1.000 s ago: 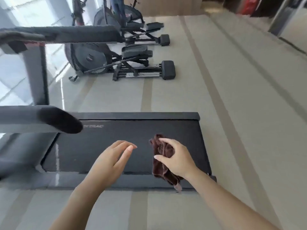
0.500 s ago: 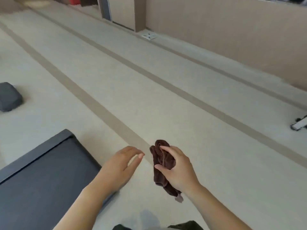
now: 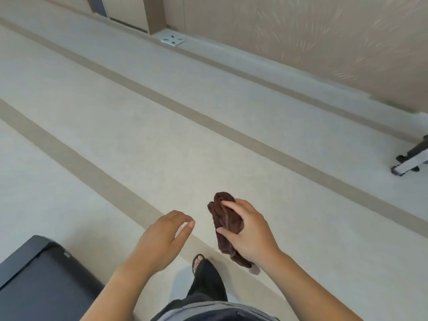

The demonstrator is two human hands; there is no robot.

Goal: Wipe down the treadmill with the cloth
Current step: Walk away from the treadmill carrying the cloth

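Holding: right hand [image 3: 251,232] grips the dark brown cloth [image 3: 228,218], which is bunched into a loose wad.
Grip detail: fingers [image 3: 229,203] curl round the wad, the forefinger lying across the top fold; the thumb presses in lower down on the near side.
Cloth position: in the air in front of the person, above the floor [image 3: 115,140]. A tail hangs below the heel of the palm, ending in a small pale tag.
Left hand [image 3: 159,237]: holds nothing. Its fingers [image 3: 184,231] are loosely bent, thumb and forefinger apart. It sits just left of the cloth, not touching it.
Treadmill [image 3: 34,281]: only a dark corner of the deck shows, low on the left, well apart from the cloth. The left forearm passes close by its edge.
Person: one sandalled foot [image 3: 198,262] and a dark trouser leg [image 3: 206,283] between the two arms.
Floor: pale, with tan stripes running on the diagonal.
Wall [image 3: 301,31]: tan, upper right, with a square metal plate [image 3: 173,40] at its base.
Right edge: black-and-metal foot of another machine [image 3: 412,158].
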